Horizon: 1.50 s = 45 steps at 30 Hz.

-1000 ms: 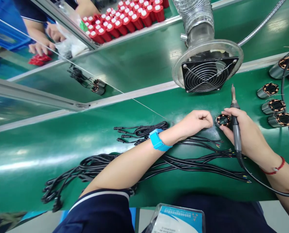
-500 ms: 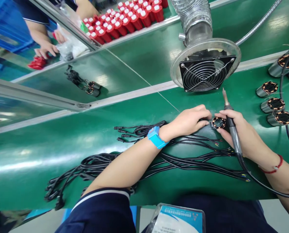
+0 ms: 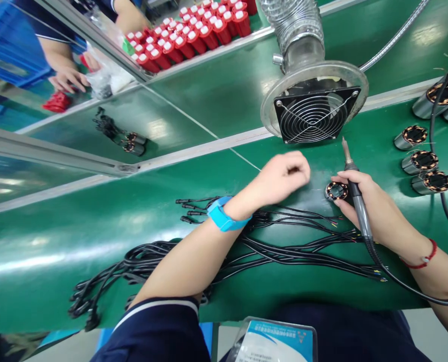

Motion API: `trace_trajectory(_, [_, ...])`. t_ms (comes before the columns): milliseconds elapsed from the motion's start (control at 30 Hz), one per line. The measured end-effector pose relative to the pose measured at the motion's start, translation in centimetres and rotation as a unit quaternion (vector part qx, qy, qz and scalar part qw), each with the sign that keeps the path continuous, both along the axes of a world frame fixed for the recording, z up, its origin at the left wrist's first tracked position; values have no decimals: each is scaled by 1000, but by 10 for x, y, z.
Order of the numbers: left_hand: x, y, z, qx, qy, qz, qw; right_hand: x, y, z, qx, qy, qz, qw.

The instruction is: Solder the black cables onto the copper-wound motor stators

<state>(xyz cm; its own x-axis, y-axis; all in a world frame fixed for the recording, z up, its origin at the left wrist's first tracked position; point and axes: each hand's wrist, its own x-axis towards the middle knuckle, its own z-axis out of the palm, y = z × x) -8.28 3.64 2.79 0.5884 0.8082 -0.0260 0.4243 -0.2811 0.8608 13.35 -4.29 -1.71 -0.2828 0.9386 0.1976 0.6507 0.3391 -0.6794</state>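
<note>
My right hand (image 3: 372, 203) is closed on a soldering iron (image 3: 361, 211) with its tip pointing up and away from me. The thumb and a fingertip of the same hand also grip a small motor stator (image 3: 336, 191), a metal ring with copper windings. My left hand (image 3: 284, 176), a blue band on its wrist, is in the air left of the stator and apart from it. Its fingers are curled together and slightly blurred; whether anything is in them is hidden. Black cables (image 3: 284, 251) with bare coloured wire ends lie below and left of both hands.
A fume extractor fan (image 3: 314, 118) on a foil duct hangs beyond my hands. Several stators (image 3: 431, 182) stand at the right beside a black cord. Another stator (image 3: 134, 144) with cables lies beyond the rail. Across, a co-worker's hand (image 3: 68, 78) is near red parts (image 3: 194, 40).
My left hand has moved away from the stator, to the left and slightly up in the picture. My right hand keeps its hold on the iron and stator.
</note>
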Motion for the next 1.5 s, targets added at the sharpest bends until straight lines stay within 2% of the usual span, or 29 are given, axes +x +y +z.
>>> trace_trajectory(67, [-2,4,2,-6,-31,94,995,0,0,0,-3,4,2,1000])
trace_trajectory(100, [-2,4,1,-5,-31,107,994,0,0,0,-3,6,4,1000])
trace_trajectory(167, [0,3,-2,-20,4,64,998,1,0,-1,-3,8,9,1000])
trace_trajectory(267, [6,-2,-5,-116,69,-2,991,3,-1,-3,2,6,12,1000])
trace_trajectory(400, [10,-5,-4,-248,69,-4,966,5,-1,-3,5,3,16,1000])
trace_trajectory(500, [10,-4,-2,-277,69,-8,958,3,0,-3,2,3,14,1000])
trace_trajectory(600, [9,-5,-1,-225,75,-22,971,3,0,-3,1,4,10,1000])
trace_trajectory(700, [6,-7,1,-66,104,-82,989,3,-1,-3,1,4,11,1000])
trace_trajectory(767, [3,-8,3,25,132,-127,983,4,-1,-3,0,2,12,1000])
trace_trajectory(833, [0,-9,5,66,155,-149,975,4,0,-2,0,-1,11,1000])
trace_trajectory(1000, [-1,-12,3,113,188,-175,960,3,0,-2,4,-4,13,1000])
trace_trajectory(1167, [0,-13,-1,144,190,-143,961,3,0,-1,-2,-4,12,1000])
trace_trajectory(1267, [-2,-11,-2,137,181,-126,966,3,0,-1,-6,-2,12,1000])
trace_trajectory(1400, [-2,-9,-3,119,184,-158,963,4,0,-1,-3,1,12,1000])
trace_trajectory(1500, [2,-12,-3,88,137,-132,978,4,0,-2,-4,-1,10,1000])
